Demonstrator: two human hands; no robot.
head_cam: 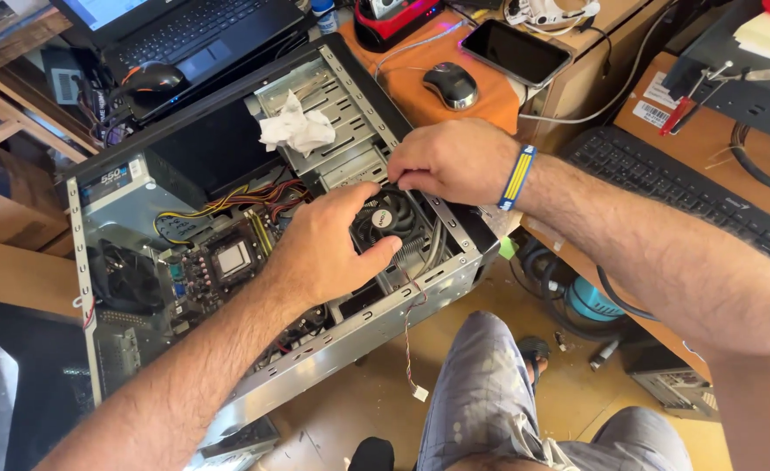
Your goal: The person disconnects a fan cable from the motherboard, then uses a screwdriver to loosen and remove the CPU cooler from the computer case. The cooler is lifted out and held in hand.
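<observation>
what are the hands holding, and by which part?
Left hand grips the cooler fan by its near edge; right hand pinches its far top edge.

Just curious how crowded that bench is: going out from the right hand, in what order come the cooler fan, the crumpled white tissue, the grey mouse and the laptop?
From the right hand:
1. Cooler fan, just below it, inside the case.
2. Grey mouse, above, on the orange pad.
3. Crumpled white tissue, left, on the drive bay.
4. Laptop, far upper left.

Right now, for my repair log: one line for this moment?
left hand: holds cooler fan | right hand: pinches at fan edge | open computer case
</observation>
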